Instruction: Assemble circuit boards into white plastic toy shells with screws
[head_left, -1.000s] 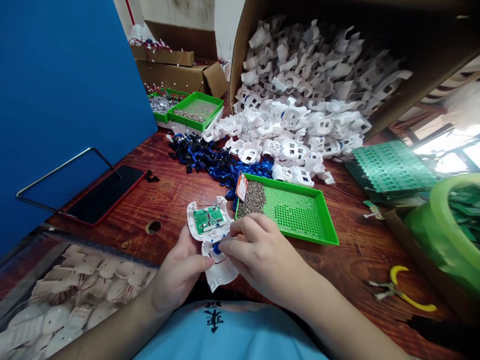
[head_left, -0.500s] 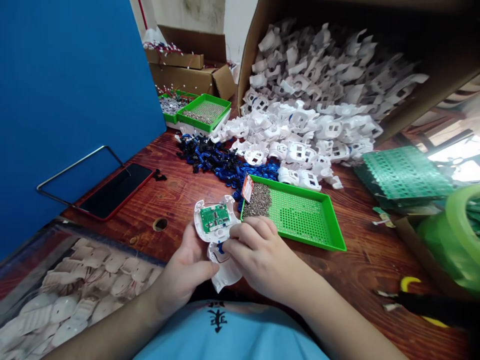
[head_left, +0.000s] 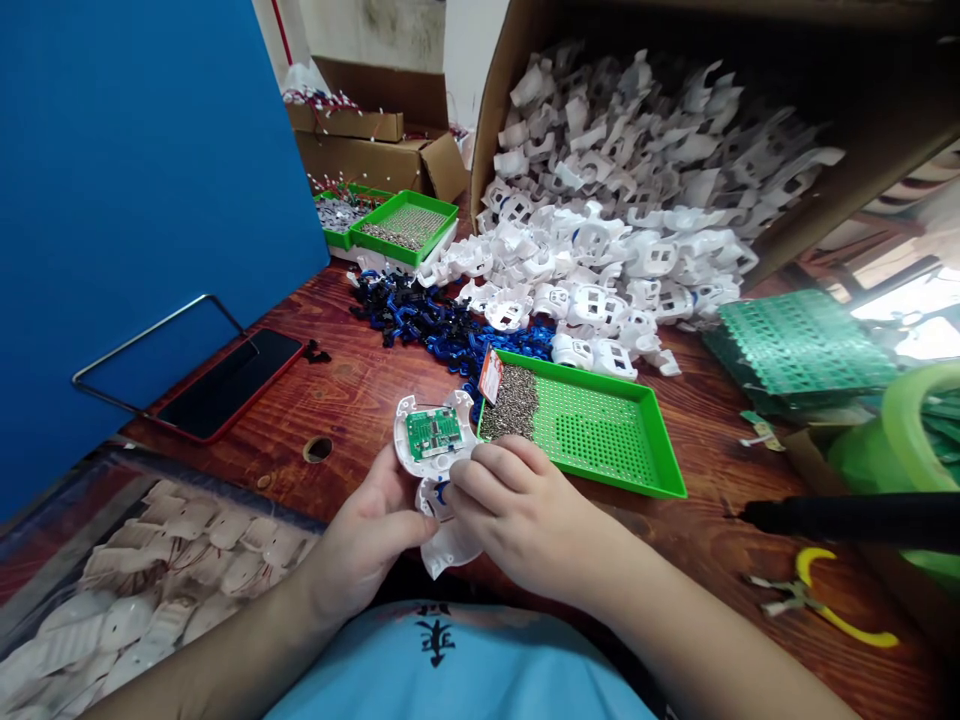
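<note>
A white plastic housing (head_left: 455, 545) is held low over the near table edge, just in front of my body. In its upper part sits a green circuit board (head_left: 433, 433). My left hand (head_left: 367, 540) is wrapped round the left side of the housing, thumb across its lower part. My right hand (head_left: 521, 510) is closed at the right side, its fingertips pinched at the middle beside a small blue piece (head_left: 441, 492). Whatever those fingertips grip is hidden behind them.
Beyond my right hand lies a green tray (head_left: 660, 440) with small screws (head_left: 510, 402). Behind are blue and black parts (head_left: 450, 330) and heaped white shells (head_left: 600, 240). A phone (head_left: 232, 385) lies left. Yellow-handled pliers (head_left: 814, 590) and a black rod-shaped tool (head_left: 847, 517) are right.
The black tool at the right has moved up, uncovering the pliers. Both hands stay on the housing, with the right fingers shifted slightly. The whole view has moved a little.
</note>
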